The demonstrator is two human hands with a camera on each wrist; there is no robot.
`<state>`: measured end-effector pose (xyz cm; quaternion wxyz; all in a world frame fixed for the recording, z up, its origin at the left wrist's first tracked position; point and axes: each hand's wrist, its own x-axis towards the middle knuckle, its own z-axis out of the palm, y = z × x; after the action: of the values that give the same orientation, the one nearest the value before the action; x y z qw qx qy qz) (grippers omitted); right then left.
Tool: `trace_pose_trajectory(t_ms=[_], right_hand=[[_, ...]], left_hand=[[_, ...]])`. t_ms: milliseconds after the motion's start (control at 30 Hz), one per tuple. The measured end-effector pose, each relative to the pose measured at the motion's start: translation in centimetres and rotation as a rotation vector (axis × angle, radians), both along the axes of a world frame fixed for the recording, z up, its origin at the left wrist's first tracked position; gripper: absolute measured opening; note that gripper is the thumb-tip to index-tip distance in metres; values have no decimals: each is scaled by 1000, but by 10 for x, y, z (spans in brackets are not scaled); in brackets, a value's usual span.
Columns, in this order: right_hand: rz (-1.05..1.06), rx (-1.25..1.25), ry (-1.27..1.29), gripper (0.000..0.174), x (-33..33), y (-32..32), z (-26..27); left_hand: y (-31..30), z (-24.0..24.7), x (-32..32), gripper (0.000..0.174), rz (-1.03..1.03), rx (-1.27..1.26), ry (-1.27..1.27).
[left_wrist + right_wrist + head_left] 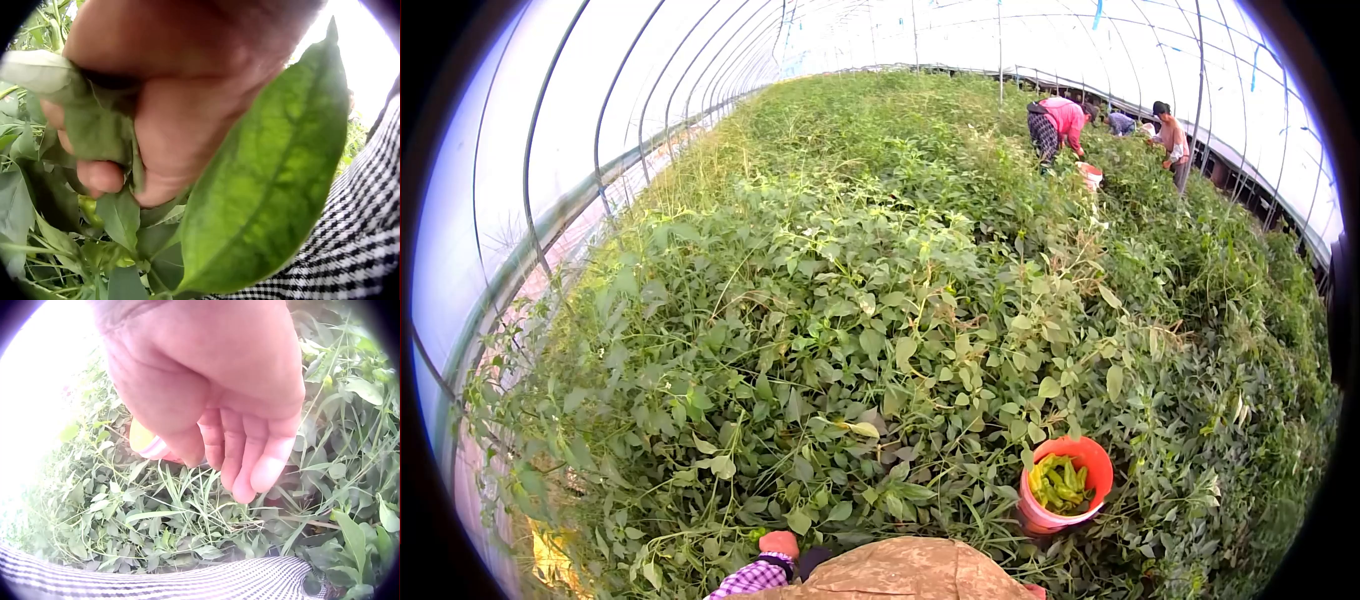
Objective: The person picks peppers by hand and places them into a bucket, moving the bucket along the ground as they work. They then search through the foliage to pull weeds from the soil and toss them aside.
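Observation:
My left hand (779, 544) is low among the pepper leaves at the bottom of the head view, a small green pepper (757, 534) beside it. In the left wrist view the hand (169, 106) has its fingers curled amid leaves, some lying against the fingers; a yellow-green pepper (89, 211) shows just below the fingertips. Whether the fingers grip a stem is hidden. My right hand (219, 394) hangs above grass and leaves with its fingers loosely bent, holding nothing. Behind it in the right wrist view is part of the red bucket (156, 449).
The red bucket (1068, 524), with several yellow-green peppers (1060, 485) inside, stands among plants to the right. Dense pepper plants (850, 300) fill the greenhouse. A person in pink (1062, 115) bends at the back right near another person (1172, 140). Metal hoops line the plastic walls.

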<state>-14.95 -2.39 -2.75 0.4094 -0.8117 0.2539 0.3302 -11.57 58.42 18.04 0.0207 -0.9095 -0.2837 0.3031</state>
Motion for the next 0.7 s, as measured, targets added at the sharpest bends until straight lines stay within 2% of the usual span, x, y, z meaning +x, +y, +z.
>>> trace_pose_trajectory(t_ms=[267, 333, 367, 467, 500, 533, 600, 633, 700], right_hand=[[-30, 9, 6, 30, 2, 5, 9], [-36, 10, 8, 29, 4, 6, 13], [-37, 11, 8, 29, 4, 5, 14], [-47, 11, 12, 28, 6, 5, 17], [-50, 9, 10, 27, 6, 6, 18], [-49, 7, 8, 27, 8, 6, 19], [-54, 1, 3, 26, 10, 6, 23], [-58, -3, -3, 26, 12, 6, 24], [-59, -26, -25, 25, 17, 5, 33]], left_hand=[[-2, 5, -8, 27, -11, -113, 42], [-1, 5, -11, 29, 126, -193, -97], [0, 7, -14, 29, 129, -192, -93], [-1, 12, -21, 23, 269, -310, -387], [13, 0, -23, 20, 314, -410, -287], [17, -1, -22, 20, 316, -409, -288], [20, -6, -23, 23, 91, -295, -265], [24, -6, -30, 24, 85, -389, -262], [19, -15, -34, 24, 115, -386, -301]])
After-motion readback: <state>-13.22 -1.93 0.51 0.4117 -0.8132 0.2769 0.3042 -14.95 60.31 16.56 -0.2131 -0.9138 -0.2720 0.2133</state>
